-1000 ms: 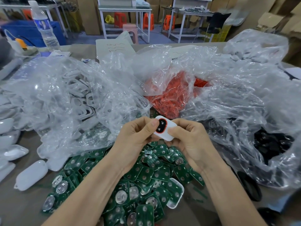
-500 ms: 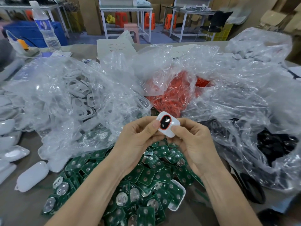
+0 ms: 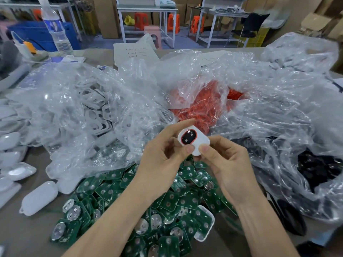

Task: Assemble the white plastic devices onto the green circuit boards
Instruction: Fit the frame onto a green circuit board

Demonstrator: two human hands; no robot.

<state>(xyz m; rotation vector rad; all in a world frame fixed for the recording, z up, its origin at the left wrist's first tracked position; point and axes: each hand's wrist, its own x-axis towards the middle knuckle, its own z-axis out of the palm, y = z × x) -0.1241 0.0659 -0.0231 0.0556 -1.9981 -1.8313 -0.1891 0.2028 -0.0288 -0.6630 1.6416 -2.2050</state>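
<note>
Slippage is what I am worrying about most: I am holding the shell (image 3: 194,140) in the air above the boards (image 3: 167,206), pinched only at its edges, my left hand (image 3: 163,160) closing on its left side with thumb and forefinger, my right hand (image 3: 228,169) closing on its lower right corner with the thumb tip pressing there. Both hands are narrow, clamped on that one small piece, and its smooth rounded plastic is likely offering little purchase, so a harder squeeze could be popping it out of my fingers and down into the heap, where a stray clear shell (image 3: 205,225) is already lying among the green. The red ring and dark insert are facing up at me; if I am pressing unevenly, I judge the ring could be lifting at one end or the insert could be sitting crooked, and I cannot tell from here whether it is fully seated. The loose bag (image 3: 89,112) beside my left hand could also be snagging a finger as I reach for a board. Against a second ago, I am carrying the shell a little higher and turned more upright toward me, my left thumb is sitting lower on its edge instead of beside the insert, and my forefinger is stretching out behind it.
</note>
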